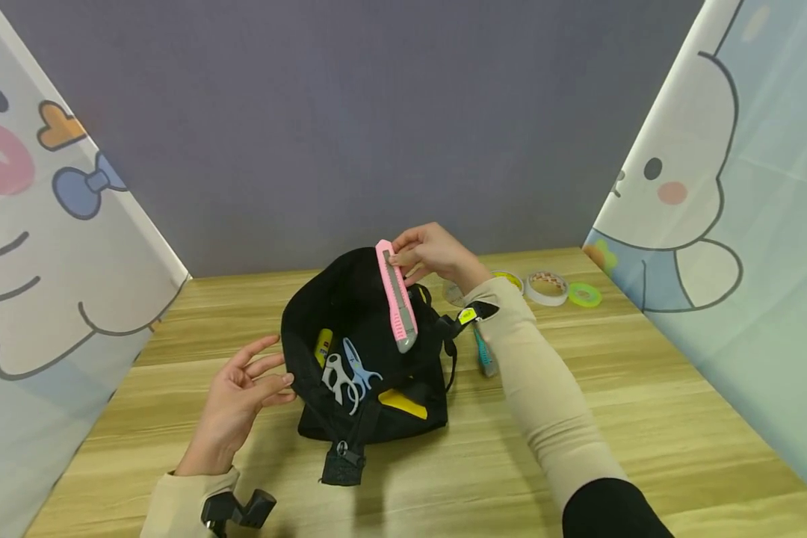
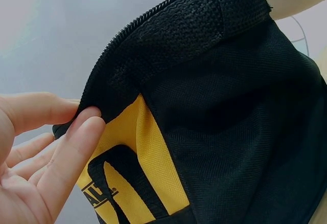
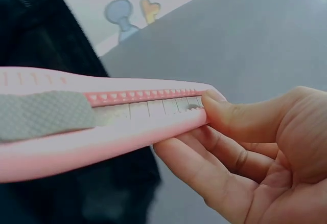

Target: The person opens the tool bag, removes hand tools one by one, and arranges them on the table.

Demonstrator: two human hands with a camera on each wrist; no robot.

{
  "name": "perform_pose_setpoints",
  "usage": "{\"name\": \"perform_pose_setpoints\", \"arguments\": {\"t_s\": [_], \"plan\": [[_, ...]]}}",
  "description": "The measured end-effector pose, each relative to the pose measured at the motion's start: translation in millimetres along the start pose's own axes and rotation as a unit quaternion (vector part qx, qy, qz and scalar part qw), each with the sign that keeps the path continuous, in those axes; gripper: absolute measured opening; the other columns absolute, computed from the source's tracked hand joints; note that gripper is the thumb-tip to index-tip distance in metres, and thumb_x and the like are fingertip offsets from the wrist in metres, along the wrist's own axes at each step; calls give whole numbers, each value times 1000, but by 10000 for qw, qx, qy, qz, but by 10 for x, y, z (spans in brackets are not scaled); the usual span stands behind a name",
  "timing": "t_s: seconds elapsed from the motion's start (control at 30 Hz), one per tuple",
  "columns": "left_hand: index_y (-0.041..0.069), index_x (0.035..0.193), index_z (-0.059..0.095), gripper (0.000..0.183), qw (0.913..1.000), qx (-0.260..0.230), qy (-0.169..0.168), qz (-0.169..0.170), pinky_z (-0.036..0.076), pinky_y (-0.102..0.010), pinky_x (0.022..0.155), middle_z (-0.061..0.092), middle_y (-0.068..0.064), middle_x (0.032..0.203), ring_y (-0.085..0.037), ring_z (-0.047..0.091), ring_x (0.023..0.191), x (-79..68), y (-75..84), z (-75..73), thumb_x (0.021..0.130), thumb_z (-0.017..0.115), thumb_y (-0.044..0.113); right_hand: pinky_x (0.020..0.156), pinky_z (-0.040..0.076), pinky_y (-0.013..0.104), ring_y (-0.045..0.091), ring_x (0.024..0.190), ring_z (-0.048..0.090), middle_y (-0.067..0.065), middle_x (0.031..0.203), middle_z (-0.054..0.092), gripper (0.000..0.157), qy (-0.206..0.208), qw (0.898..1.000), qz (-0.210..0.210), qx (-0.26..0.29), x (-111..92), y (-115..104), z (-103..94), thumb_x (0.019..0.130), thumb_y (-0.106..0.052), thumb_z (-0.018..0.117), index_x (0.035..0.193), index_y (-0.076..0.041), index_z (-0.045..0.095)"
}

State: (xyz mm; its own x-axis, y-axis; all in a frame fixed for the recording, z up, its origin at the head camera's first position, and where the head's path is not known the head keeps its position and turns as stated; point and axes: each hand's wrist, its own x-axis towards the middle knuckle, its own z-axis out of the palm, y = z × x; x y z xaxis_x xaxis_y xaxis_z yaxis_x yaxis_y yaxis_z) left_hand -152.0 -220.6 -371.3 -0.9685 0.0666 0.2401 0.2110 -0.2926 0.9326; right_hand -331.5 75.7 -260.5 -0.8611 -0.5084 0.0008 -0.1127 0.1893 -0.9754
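A black tool bag (image 1: 312, 291) stands unzipped on the table, with yellow panels on its outside in the left wrist view. My left hand (image 1: 235, 400) pinches the zippered rim of the bag (image 2: 153, 35) between thumb and fingers. Over the opening, my right hand (image 1: 436, 254) holds a pink utility knife (image 1: 390, 284) by one end, tilted, its other end hanging downward. The right wrist view shows a grey slider (image 3: 46, 114) and a segmented blade within the knife. Inside the bag lie white-handled scissors (image 1: 336, 373), blue scissors (image 1: 355, 366) and a yellow cylinder (image 1: 323, 345).
Right of the bag, partly behind my right forearm, lies a teal-and-grey tool (image 1: 486, 357). Farther back are several tape rolls, among them a white one (image 1: 545, 300) and a green one (image 1: 595, 298). A grey panel (image 1: 376, 134) closes off the table's back; printed cloths flank it.
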Motion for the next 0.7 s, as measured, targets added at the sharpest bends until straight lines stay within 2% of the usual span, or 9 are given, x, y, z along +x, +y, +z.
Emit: {"name": "perform_pose_setpoints", "arguments": {"t_s": [0.3,0.47,0.7], "plan": [[16,131,58,56,10000,17,9,-12,62,-32,63,72,0,103,-14,72,77,3,-6,-19,88,58,-21,62,62,36,17,66,67,9,81,67,21,236,9997,101,-34,-193,55,-358,93,5,63,111,16,59],[13,133,56,55,9999,75,78,-54,62,-32,63,72,0,102,-14,72,76,1,2,-11,88,59,-20,62,62,35,17,67,67,8,81,66,24,336,9992,177,-136,-278,132,-539,94,4,62,114,17,57],[12,134,55,55,10000,72,64,-26,62,-33,63,72,0,102,-14,72,76,-5,0,-23,88,59,-20,61,62,33,17,66,68,9,80,66,27,524,9975,456,-132,-391,329,-796,95,4,61,116,19,55]]}}
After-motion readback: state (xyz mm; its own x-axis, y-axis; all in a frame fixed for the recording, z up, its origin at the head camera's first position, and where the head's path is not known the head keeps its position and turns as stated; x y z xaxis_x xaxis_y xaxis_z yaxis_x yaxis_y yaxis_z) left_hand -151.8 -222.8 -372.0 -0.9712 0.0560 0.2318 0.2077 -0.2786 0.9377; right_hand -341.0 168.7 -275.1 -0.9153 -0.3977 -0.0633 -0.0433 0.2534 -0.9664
